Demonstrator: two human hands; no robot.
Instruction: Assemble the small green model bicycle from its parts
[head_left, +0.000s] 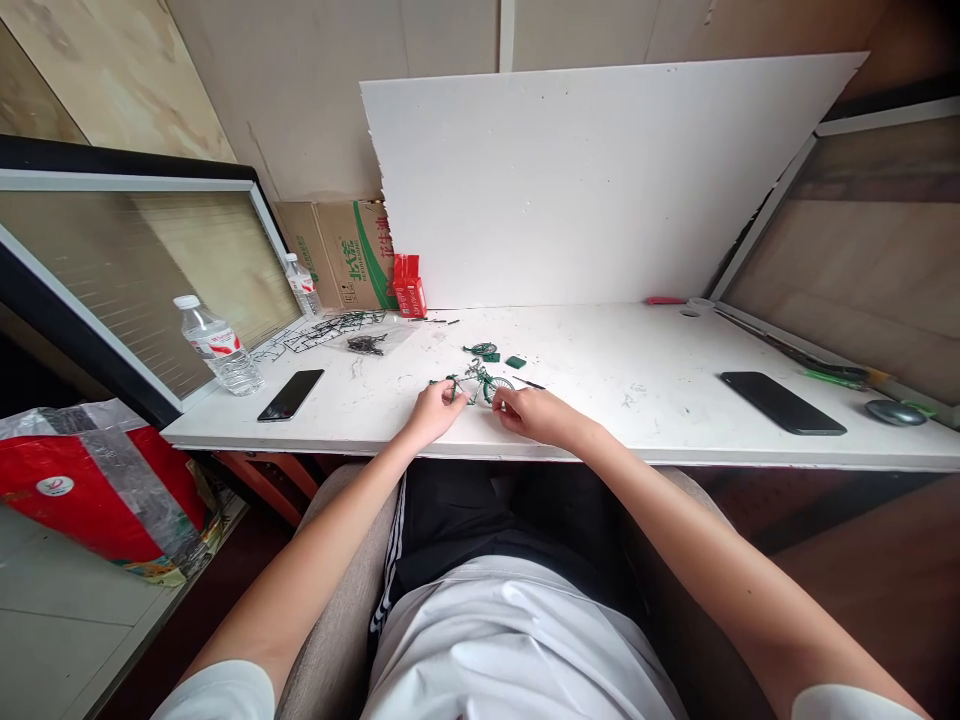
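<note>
Left hand (437, 410) is pinching the green model bike (486, 384) near the table's (637, 345) front edge; right hand (528, 413) is curling by a wheel (503, 383) — can't tell if gripping — so I'd be going light.

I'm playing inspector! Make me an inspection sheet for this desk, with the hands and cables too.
Surface: white desk, dark marks on it.
Job's things: small green bike; green pieces behind it.
Clutter: two bottles, two phones, clear bag with dark bits, black frames.
Hands: left hand pinches the bike's left end; right hand is at its right wheel, grip unclear.
Cables: nothing seen.
Surroundings: white board behind, brown carton, red box.
</note>
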